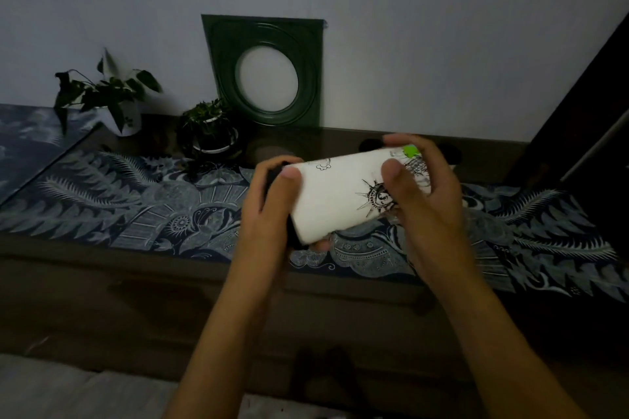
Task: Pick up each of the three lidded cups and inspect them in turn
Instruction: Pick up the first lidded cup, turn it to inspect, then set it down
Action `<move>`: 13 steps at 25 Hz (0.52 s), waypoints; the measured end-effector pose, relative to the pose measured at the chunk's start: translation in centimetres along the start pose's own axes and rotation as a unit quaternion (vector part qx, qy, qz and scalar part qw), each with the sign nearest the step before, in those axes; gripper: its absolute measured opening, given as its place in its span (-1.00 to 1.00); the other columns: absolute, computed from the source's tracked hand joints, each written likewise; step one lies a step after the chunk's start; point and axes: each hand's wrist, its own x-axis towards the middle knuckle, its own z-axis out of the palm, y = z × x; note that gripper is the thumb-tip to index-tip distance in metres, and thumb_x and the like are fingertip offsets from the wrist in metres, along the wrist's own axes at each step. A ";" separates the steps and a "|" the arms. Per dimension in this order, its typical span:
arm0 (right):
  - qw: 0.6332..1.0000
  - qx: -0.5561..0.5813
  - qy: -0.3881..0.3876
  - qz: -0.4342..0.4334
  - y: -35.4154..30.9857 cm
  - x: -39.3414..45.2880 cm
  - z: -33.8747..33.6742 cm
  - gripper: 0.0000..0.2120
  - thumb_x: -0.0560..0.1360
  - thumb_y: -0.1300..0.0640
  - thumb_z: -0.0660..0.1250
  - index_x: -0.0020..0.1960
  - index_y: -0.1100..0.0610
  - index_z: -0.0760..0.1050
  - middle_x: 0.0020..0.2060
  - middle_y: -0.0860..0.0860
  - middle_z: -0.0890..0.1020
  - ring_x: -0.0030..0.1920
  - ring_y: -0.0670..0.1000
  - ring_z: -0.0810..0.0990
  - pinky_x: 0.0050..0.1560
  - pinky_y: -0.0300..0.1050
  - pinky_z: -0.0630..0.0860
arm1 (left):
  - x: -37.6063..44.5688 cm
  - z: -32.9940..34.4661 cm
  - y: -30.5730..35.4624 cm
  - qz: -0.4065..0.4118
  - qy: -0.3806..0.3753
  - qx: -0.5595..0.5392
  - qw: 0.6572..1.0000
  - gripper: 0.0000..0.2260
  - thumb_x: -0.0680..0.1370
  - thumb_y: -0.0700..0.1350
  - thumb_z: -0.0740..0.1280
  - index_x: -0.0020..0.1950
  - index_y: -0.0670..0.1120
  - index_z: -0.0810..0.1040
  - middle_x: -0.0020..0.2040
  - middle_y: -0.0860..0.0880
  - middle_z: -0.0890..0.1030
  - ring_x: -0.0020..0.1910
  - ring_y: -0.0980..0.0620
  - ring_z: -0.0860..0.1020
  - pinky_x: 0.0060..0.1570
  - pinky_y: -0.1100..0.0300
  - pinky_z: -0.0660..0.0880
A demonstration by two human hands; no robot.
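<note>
A white paper cup (340, 194) with black line drawings and a green patch lies on its side in the air above the table, held between both hands. My left hand (269, 204) grips its wider end, where a dark lid shows under the fingers. My right hand (422, 194) wraps around the narrower end, thumb on the printed face. Behind the cup, dark rounded shapes (369, 145) that may be the lids of other cups peek out on the table; they are mostly hidden.
A blue patterned cloth (136, 201) covers the dark wooden table (102, 282). Two potted plants (112, 102) (209, 131) stand at the back left. A green square frame with a round opening (267, 73) leans on the wall.
</note>
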 end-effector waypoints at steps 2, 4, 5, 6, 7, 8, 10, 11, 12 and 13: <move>0.994 -0.083 -0.037 -0.068 -0.1 0.0 -0.4 -0.66 0.45 -0.07 0.34 0.16 0.08 0.50 0.02 -0.01 0.65 -0.03 -0.01 0.68 -0.18 -0.09 0.66 | 0.2 -0.6 -0.2 -0.082 -0.007 -0.015 0.996 -0.60 0.43 0.24 0.33 0.12 0.02 0.58 0.15 -0.14 0.70 -0.10 -0.12 0.73 -0.42 0.07 0.61; 0.989 -0.109 -0.039 -0.095 0.1 -0.2 -0.4 -0.73 0.47 -0.06 0.28 0.09 0.06 0.50 -0.08 -0.03 0.63 -0.12 -0.08 0.65 -0.26 -0.19 0.61 | 0.2 -0.8 -0.4 -0.064 -0.008 -0.001 0.998 -0.60 0.45 0.26 0.30 0.14 0.05 0.58 0.15 -0.10 0.69 -0.01 -0.14 0.72 -0.32 -0.06 0.64; 0.989 -0.111 -0.031 -0.089 0.3 -0.2 -0.3 -0.75 0.47 -0.07 0.27 0.05 0.05 0.50 -0.13 -0.05 0.62 -0.16 -0.10 0.64 -0.29 -0.19 0.58 | 0.1 -0.7 -0.4 -0.022 -0.005 0.011 1.000 -0.60 0.45 0.26 0.30 0.16 0.07 0.56 0.17 -0.08 0.67 0.04 -0.14 0.69 -0.26 -0.12 0.63; 0.993 -0.100 -0.017 -0.063 0.8 -0.3 -0.1 -0.76 0.47 -0.09 0.27 0.01 0.04 0.51 -0.17 -0.05 0.61 -0.19 -0.09 0.62 -0.30 -0.16 0.56 | 0.0 -0.6 -0.4 0.026 -0.003 0.024 0.999 -0.60 0.43 0.25 0.30 0.19 0.11 0.54 0.17 -0.05 0.63 0.06 -0.08 0.67 -0.24 -0.08 0.61; 0.998 -0.068 0.002 -0.013 1.2 -0.3 0.3 -0.77 0.47 -0.11 0.29 -0.02 0.03 0.52 -0.18 -0.02 0.62 -0.19 -0.04 0.63 -0.30 -0.11 0.55 | -0.1 -0.5 -0.4 0.075 -0.002 0.050 0.996 -0.60 0.42 0.22 0.30 0.22 0.14 0.51 0.17 -0.01 0.59 0.05 0.02 0.65 -0.24 0.02 0.60; 0.998 -0.023 0.018 0.052 1.6 -0.3 0.6 -0.80 0.49 -0.10 0.30 -0.04 0.03 0.52 -0.17 0.01 0.64 -0.18 0.02 0.64 -0.30 -0.08 0.56 | -0.3 -0.3 -0.3 0.120 -0.001 0.088 0.989 -0.60 0.43 0.19 0.29 0.25 0.16 0.48 0.16 0.03 0.55 0.03 0.13 0.63 -0.22 0.17 0.59; 0.992 -0.004 0.037 0.122 1.8 -0.2 0.9 -0.84 0.56 -0.04 0.28 -0.05 0.04 0.53 -0.17 0.04 0.66 -0.17 0.05 0.67 -0.31 -0.05 0.59 | -0.3 -0.3 -0.6 0.166 0.011 0.134 0.977 -0.61 0.44 0.16 0.30 0.26 0.17 0.45 0.15 0.07 0.54 0.01 0.24 0.61 -0.20 0.30 0.56; 0.993 -0.047 0.031 0.105 2.0 -0.1 0.8 -0.85 0.58 -0.03 0.26 -0.05 0.02 0.54 -0.18 0.02 0.65 -0.17 0.02 0.66 -0.31 -0.08 0.58 | -0.2 -0.5 -0.9 0.159 0.026 0.132 0.978 -0.62 0.43 0.17 0.30 0.24 0.17 0.48 0.12 0.10 0.57 0.00 0.23 0.62 -0.20 0.27 0.57; 0.992 -0.108 0.016 0.062 2.1 -0.2 0.8 -0.86 0.58 -0.03 0.25 -0.02 -0.01 0.54 -0.16 -0.02 0.63 -0.17 -0.04 0.64 -0.30 -0.16 0.55 | 0.0 -0.7 -1.0 0.135 0.043 0.118 0.983 -0.64 0.42 0.18 0.31 0.20 0.18 0.52 0.08 0.13 0.60 -0.02 0.18 0.63 -0.21 0.22 0.59; 0.982 -0.187 -0.007 0.006 2.0 -0.2 0.8 -0.85 0.58 -0.04 0.24 0.05 -0.02 0.54 -0.11 -0.04 0.60 -0.16 -0.10 0.60 -0.28 -0.25 0.51 | 0.2 -0.9 -1.2 0.096 0.057 0.093 0.989 -0.65 0.40 0.19 0.33 0.17 0.18 0.55 0.05 0.14 0.64 -0.03 0.11 0.66 -0.23 0.15 0.62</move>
